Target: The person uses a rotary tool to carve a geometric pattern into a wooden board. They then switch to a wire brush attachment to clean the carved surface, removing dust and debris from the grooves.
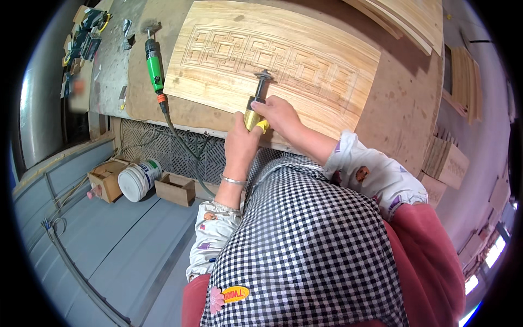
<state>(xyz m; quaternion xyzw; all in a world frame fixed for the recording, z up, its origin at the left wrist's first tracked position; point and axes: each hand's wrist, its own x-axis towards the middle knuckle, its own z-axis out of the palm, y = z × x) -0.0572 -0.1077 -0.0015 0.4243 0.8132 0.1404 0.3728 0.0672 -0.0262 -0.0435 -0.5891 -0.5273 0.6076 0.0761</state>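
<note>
My left hand [242, 136] and my right hand [278, 114] are closed on a black and brass-coloured hand tool [251, 114], with a small dark disc on its thin upper end. A bit of yellow material [263, 126] shows between my fingers. The tool is over the lower middle of a pale wooden panel [332, 38] carved with square interlocking scrollwork; whether its disc touches the wood I cannot tell. Left of the panel, a green and black rotary tool [154, 71] with a round tip and a hose lies on the brown-covered workbench [397, 103].
Small dark tools [87, 43] sit at the bench's far left, wooden boards [408, 22] at the back right, and stacked blocks [447, 163] beside the bench's right side. Below left are a wooden box [175, 191], a white bucket [136, 182] and a cardboard box [106, 180].
</note>
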